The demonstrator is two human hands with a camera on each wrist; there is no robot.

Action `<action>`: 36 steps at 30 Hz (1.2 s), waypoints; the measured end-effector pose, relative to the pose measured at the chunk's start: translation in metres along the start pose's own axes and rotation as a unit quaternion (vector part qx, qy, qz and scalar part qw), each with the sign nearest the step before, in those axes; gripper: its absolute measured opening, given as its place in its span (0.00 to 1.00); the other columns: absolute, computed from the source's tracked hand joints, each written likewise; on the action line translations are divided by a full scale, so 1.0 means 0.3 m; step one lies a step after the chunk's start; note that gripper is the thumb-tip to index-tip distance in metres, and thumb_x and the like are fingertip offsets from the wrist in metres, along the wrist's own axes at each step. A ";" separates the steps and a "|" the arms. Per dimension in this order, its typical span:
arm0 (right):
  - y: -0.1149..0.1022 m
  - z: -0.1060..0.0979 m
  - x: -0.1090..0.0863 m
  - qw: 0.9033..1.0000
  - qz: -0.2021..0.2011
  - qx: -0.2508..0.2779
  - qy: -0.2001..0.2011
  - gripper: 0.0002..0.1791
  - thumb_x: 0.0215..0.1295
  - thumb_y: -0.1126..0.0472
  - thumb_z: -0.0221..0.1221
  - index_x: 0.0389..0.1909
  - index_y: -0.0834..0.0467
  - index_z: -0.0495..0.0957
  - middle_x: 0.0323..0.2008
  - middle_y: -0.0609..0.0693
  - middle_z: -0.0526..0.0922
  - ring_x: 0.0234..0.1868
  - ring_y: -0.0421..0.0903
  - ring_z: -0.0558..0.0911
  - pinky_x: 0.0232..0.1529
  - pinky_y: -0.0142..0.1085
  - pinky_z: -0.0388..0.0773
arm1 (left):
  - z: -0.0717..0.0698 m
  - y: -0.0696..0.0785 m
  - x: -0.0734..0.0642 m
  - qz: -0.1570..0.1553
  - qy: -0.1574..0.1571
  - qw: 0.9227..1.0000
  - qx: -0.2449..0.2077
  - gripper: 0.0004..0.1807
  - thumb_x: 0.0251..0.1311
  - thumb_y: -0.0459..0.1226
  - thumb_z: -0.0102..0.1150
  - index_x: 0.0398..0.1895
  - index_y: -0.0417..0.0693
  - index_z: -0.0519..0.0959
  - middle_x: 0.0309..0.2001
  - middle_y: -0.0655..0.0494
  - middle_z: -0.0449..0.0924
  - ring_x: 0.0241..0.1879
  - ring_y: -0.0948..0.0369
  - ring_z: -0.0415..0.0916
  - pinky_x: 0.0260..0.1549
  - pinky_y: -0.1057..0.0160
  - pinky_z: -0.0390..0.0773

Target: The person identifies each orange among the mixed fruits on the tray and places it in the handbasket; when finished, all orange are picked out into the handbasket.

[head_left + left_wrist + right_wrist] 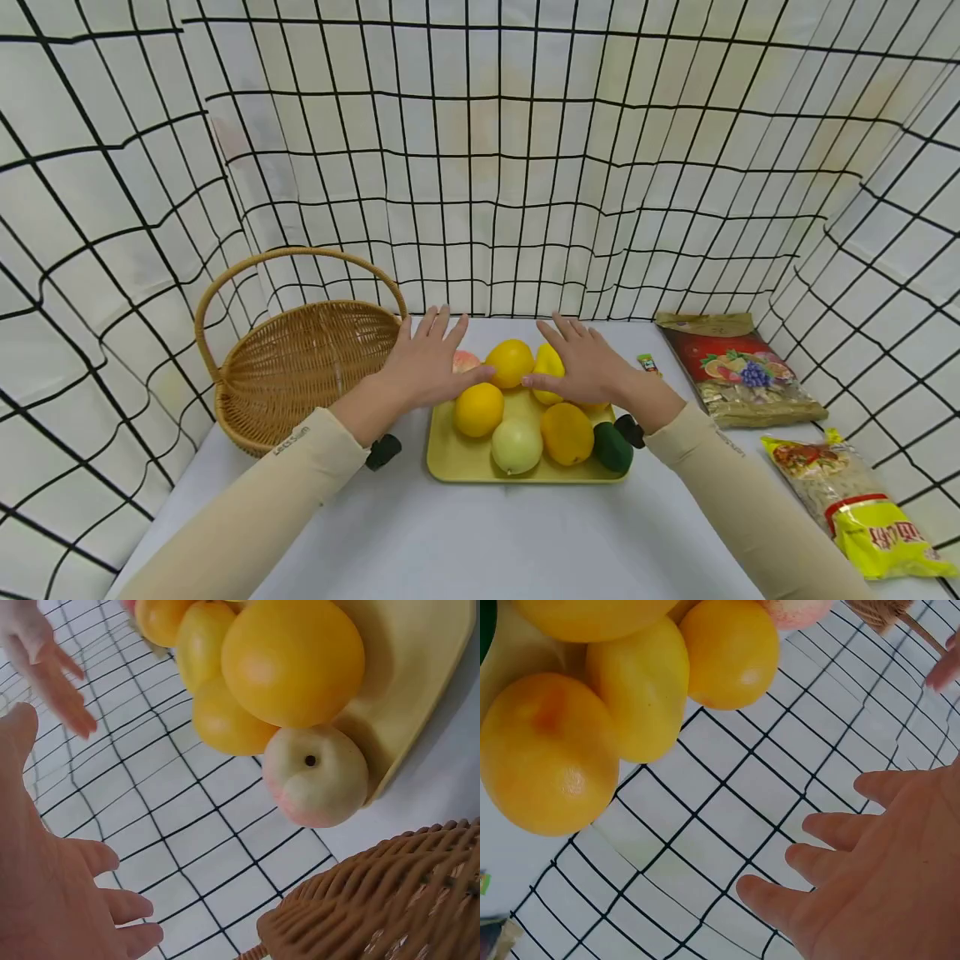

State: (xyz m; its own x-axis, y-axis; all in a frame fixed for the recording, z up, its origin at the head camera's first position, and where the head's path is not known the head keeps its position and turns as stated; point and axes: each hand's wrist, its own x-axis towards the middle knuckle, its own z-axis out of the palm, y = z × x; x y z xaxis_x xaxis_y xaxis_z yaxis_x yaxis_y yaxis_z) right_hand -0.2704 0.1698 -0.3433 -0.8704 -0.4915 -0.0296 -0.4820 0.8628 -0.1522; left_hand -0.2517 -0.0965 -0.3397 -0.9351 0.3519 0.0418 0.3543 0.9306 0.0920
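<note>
My left hand (423, 367) is over the left back edge of a yellow tray (465, 468), fingers straight and spread, holding nothing. On the other side my right hand (588, 367), equally spread and holding nothing, overlaps the tray's right back part. Fruit fills the tray: a pale pink peach (316, 777), two round oranges (511, 363) (479, 410), a yellow fruit (639, 690), a pale green round fruit (517, 447), an orange-yellow oval fruit (567, 434) and a dark green fruit (612, 447). Another orange-yellow fruit (549, 754) is partly hidden under my right hand in the head view.
A wicker basket (300, 358) with a tall handle stands left of the tray. To the right lie a red and gold bag (742, 371), a yellow and clear food packet (858, 504) and a small green packet (647, 362). Black wire grid walls surround the white table (480, 542).
</note>
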 end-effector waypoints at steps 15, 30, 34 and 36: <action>0.086 0.078 -0.118 0.978 0.029 0.194 0.079 0.46 0.61 0.35 0.60 0.75 0.50 0.56 0.73 0.53 0.60 0.71 0.58 0.61 0.66 0.58 0.58 | -0.095 -0.224 -0.283 -0.041 0.261 0.949 -0.172 0.19 0.71 0.48 0.51 0.53 0.47 0.80 0.55 0.48 0.79 0.56 0.46 0.75 0.51 0.42 0.72; 0.238 0.175 -0.158 0.932 0.108 0.294 0.184 0.33 0.69 0.51 0.59 0.70 0.59 0.63 0.68 0.63 0.65 0.64 0.63 0.67 0.61 0.57 0.67 | 0.012 -0.483 -0.387 -0.256 0.491 0.765 -0.329 0.22 0.66 0.37 0.53 0.62 0.44 0.67 0.44 0.76 0.58 0.45 0.75 0.60 0.46 0.69 0.62; 0.266 0.190 -0.157 0.923 0.135 0.310 0.185 0.34 0.69 0.51 0.59 0.70 0.60 0.62 0.69 0.64 0.63 0.65 0.65 0.66 0.61 0.56 0.67 | 0.045 -0.514 -0.385 -0.289 0.472 0.740 -0.382 0.26 0.66 0.37 0.52 0.66 0.51 0.60 0.50 0.71 0.57 0.51 0.72 0.58 0.53 0.66 0.61; 0.282 0.199 -0.154 0.919 0.148 0.318 0.181 0.34 0.68 0.50 0.59 0.70 0.59 0.62 0.69 0.63 0.63 0.66 0.65 0.66 0.60 0.56 0.68 | 0.060 -0.530 -0.380 -0.301 0.479 0.720 -0.403 0.26 0.66 0.37 0.53 0.65 0.52 0.59 0.50 0.70 0.57 0.51 0.72 0.58 0.54 0.67 0.62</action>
State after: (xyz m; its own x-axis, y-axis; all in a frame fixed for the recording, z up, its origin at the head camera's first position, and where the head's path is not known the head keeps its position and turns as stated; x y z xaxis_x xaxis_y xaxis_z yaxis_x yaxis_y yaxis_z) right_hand -0.2648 0.2584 -0.4139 -0.9859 -0.0755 0.1495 -0.1622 0.6527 -0.7401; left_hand -0.2015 -0.2828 -0.3771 -0.6238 -0.6801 0.3851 0.1375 0.3895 0.9107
